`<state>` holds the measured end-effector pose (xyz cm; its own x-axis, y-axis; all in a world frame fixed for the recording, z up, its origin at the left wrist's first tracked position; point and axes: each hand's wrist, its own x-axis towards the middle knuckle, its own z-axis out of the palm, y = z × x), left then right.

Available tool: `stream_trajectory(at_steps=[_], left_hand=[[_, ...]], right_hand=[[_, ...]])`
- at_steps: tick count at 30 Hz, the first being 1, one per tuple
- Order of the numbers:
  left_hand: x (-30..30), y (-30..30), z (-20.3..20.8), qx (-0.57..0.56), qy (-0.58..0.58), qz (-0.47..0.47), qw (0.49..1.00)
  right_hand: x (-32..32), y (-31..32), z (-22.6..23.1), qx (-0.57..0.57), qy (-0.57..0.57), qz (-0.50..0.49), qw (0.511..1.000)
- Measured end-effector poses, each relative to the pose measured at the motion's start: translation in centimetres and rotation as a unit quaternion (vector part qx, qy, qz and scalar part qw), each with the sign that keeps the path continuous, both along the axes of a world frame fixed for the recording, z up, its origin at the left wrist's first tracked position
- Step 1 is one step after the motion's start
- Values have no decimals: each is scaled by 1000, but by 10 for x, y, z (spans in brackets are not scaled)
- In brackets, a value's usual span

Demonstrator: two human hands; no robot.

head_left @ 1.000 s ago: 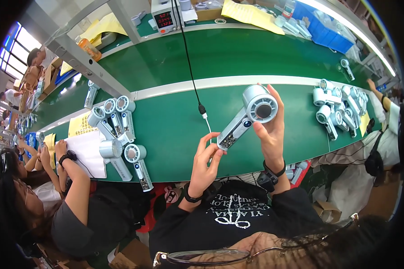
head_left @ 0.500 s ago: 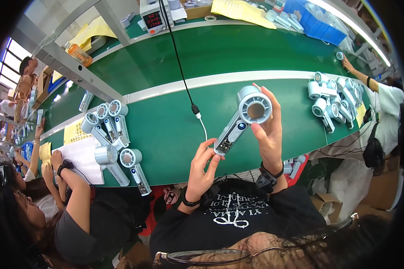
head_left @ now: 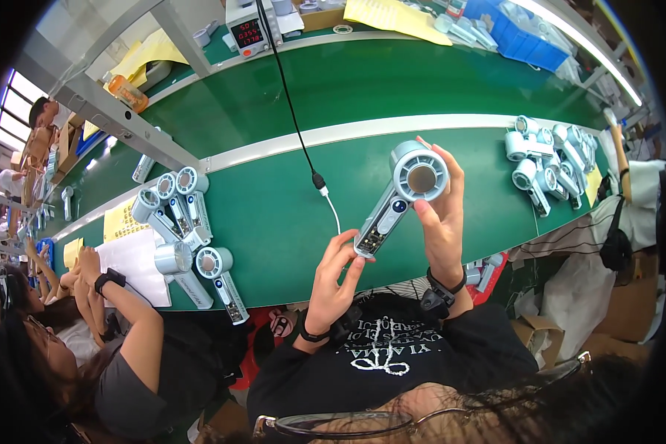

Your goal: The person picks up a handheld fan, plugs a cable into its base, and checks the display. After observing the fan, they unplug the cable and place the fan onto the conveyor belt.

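A light-blue handheld fan (head_left: 387,214) is tilted in front of me, its round grille up and to the right. My right hand (head_left: 444,226) is closed around the fan's head, the thumb on its near side. At the handle's lower end, the fingers of my left hand (head_left: 331,287) pinch the fan. A small round display is lit on the handle, and below it circuit parts show through an uncovered section. A white cable (head_left: 333,209), joined to a black cable (head_left: 292,111) from above, runs down behind my left fingertips; its end is hidden.
Several similar fans (head_left: 177,214) lie at the left beside white paper (head_left: 137,266), with another pile of fans (head_left: 547,166) at the right. A power supply (head_left: 248,29) and blue bin (head_left: 529,37) stand at the back. Co-workers sit on both sides; a metal post (head_left: 111,115) rises left.
My hands and the fan stay nearly still. The right co-worker's hand with a fan has drawn away from the far belt. At the left, a reaching arm has pulled back, leaving a fan standing there.
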<state>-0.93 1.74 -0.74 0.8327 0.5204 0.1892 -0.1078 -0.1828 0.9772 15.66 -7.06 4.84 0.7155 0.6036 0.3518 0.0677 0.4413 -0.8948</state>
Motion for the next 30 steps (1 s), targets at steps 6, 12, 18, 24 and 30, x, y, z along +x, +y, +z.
stream_trajectory(at_steps=[6,12,18,24,30], left_hand=[[7,-4,9,90,36,12,995],[26,-26,7,210,22,138,968],[11,-17,4,225,26,160,961],[0,0,4,210,15,144,967],[-22,11,6,184,40,216,958]], right_hand=[[-15,9,-1,46,173,100,979],[-9,16,-19,47,249,80,964],[93,42,-1,101,126,-65,985],[257,143,-65,-219,-203,-140,944],[289,187,-114,-449,-360,-160,802]])
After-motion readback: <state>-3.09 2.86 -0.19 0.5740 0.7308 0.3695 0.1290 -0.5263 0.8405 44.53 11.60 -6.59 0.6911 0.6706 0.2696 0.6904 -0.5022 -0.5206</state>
